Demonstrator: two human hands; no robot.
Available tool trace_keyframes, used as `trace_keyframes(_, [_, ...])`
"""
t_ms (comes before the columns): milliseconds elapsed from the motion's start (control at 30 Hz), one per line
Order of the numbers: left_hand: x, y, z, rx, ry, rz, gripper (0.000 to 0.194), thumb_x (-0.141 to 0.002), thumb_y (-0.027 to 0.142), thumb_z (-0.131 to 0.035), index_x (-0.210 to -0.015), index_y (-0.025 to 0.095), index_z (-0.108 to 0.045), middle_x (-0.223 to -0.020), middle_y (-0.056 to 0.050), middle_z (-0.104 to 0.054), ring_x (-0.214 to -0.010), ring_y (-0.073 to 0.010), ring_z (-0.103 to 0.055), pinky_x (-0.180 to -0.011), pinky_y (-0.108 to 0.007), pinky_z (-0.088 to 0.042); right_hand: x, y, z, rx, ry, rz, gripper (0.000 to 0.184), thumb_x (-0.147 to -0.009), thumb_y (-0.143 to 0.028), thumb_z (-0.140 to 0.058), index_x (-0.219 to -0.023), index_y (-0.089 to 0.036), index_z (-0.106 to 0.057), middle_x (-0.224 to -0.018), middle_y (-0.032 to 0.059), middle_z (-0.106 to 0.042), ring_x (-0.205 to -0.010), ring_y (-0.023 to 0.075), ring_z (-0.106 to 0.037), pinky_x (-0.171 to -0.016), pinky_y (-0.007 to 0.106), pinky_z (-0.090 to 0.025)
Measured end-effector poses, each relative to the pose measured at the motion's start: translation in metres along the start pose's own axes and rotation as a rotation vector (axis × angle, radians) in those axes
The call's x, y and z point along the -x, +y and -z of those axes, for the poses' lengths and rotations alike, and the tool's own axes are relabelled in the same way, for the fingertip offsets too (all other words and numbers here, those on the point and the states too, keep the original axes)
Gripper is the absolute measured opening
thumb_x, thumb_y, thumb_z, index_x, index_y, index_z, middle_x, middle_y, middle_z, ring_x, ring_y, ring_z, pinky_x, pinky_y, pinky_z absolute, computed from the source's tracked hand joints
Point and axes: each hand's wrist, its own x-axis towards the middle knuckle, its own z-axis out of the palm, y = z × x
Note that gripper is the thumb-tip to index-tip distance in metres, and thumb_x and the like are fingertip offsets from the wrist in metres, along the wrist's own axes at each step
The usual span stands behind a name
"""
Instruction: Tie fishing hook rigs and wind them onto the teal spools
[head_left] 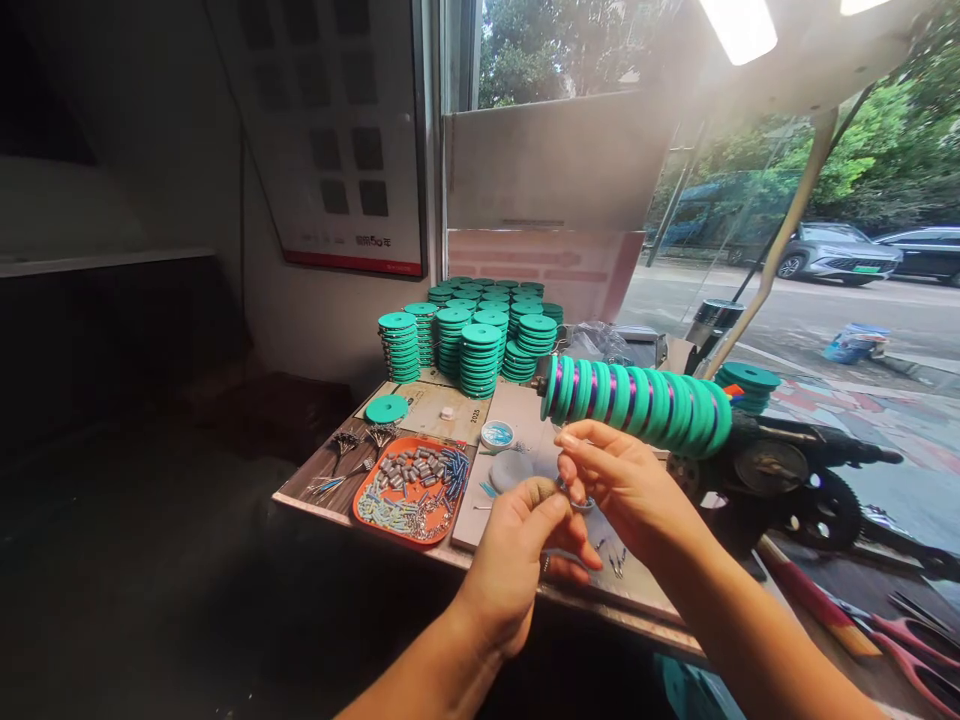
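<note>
My left hand (525, 545) is held above the front edge of the table, thumb and fingers pinched together. Just above and to its right, my right hand (611, 480) has its fingertips closed close to the left fingertips. Whatever sits between the fingers is too small to make out. Behind my right hand runs a row of green foam spools (637, 405) on a spindle, with dark purple line wound between them. Small metal pieces (616, 558) lie below my hands. To the left, an orange tray (454, 512) holds grey weights, blue sticks and small beads.
Stacks of green spools (480, 360) stand at the back, and a single green disc (386, 408) lies nearer. A white cup (497, 435) holds small blue bits. On the right are a geared winding machine (772, 470) and scissors (915, 640). A bright lamp (739, 28) hangs above.
</note>
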Motion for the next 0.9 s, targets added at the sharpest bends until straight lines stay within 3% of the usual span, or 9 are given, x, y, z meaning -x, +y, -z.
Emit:
trace_keyframes(467, [0.009,-0.007,0.011,0.182,-0.034,0.188,0.016,-0.083,0.026,-0.042,-0.074,0.013,-0.046,-0.064,-0.003,-0.059,-0.047,-0.0076,-0.056,-0.045,-0.017,-0.044,0.000,-0.006,-0.002,0.037,0.042,-0.015,0.020,-0.063,-0.030,-0.070,-0.068,-0.014,-0.059,-0.051,-0.0036,-0.056,-0.042,0.0050,-0.048,-0.042,0.015,-0.035])
trace_keyframes(900, [0.017,-0.008,0.006,0.222,0.017,0.129,0.015,-0.083,0.020,-0.044,-0.069,0.013,-0.044,-0.065,-0.002,-0.059,-0.049,-0.0060,-0.054,-0.048,-0.018,-0.045,0.001,-0.004,-0.001,0.042,0.058,-0.009,0.020,-0.063,-0.030,-0.070,-0.068,-0.015,-0.059,-0.050,-0.0026,-0.056,-0.041,0.0063,-0.048,-0.041,0.017,-0.033])
